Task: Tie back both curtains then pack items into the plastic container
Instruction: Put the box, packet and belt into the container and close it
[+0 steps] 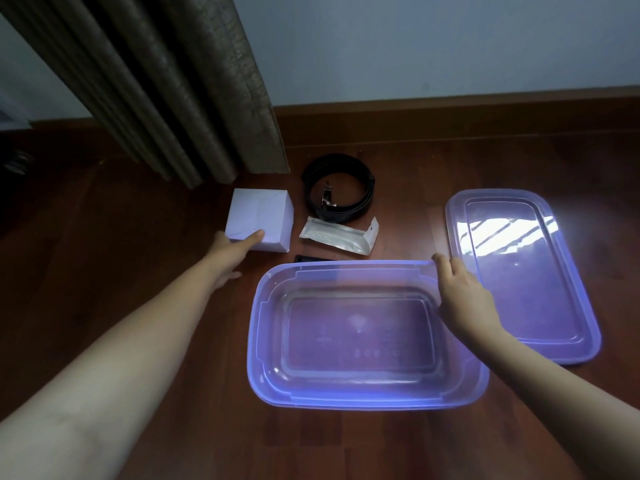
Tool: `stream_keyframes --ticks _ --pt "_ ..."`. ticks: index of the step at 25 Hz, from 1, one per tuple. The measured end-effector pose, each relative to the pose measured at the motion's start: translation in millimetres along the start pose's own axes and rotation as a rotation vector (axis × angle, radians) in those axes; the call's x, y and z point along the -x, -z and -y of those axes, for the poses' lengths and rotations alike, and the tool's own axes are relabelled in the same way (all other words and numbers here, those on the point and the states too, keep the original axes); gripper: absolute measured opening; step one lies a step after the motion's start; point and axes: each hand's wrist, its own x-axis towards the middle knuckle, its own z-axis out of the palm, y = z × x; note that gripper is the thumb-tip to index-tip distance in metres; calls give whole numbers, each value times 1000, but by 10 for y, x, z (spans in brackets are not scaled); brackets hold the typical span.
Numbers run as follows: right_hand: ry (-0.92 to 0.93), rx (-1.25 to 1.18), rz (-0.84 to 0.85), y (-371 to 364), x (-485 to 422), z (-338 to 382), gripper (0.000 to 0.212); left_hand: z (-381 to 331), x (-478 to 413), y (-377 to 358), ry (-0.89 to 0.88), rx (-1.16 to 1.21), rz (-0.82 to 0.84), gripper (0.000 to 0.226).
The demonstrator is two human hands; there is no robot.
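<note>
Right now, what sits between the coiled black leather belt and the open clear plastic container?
Head view: a silvery foil pouch lies between belt and container; a small flat black item shows at the container's far rim.

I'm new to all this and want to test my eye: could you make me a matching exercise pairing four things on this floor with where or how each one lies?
Things:
1. white box
2. belt
3. lid
4. silver packet

Places or states:
A. flat on the floor, right of the container
B. coiled, by the curtain's foot
C. touched by the left hand
D. between belt and container

Pairs: 1-C, 2-B, 3-A, 4-D
</note>
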Motion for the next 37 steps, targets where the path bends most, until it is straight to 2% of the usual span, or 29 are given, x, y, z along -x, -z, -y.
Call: stream_keyframes --ticks 5,8,11,15,19,26,32,37 --pt "-8 -5 -12 -4 -9 2 63 -62 8 -38 -5 141 -4 48" --pt "-14 -7 -10 1 -4 -10 64 -94 51 -76 4 322 -5 44" --pt "-14 -17 -12 -1 -11 -11 63 -43 86 -69 -3 428 -17 51" --pt "-12 -24 -11 -7 -18 -15 63 83 144 10 2 425 76 38" --pt "-14 -18 -13 0 -22 -15 63 76 185 63 9 437 90 27" --pt "-11 -30 -15 -13 -18 -34 63 74 183 42 7 417 48 32" --pt "-14 -18 -12 -8 -22 -40 62 105 124 100 34 516 62 55" --pt "-12 -5 -10 -16 -24 -44 60 -89 424 139 -76 692 257 37"
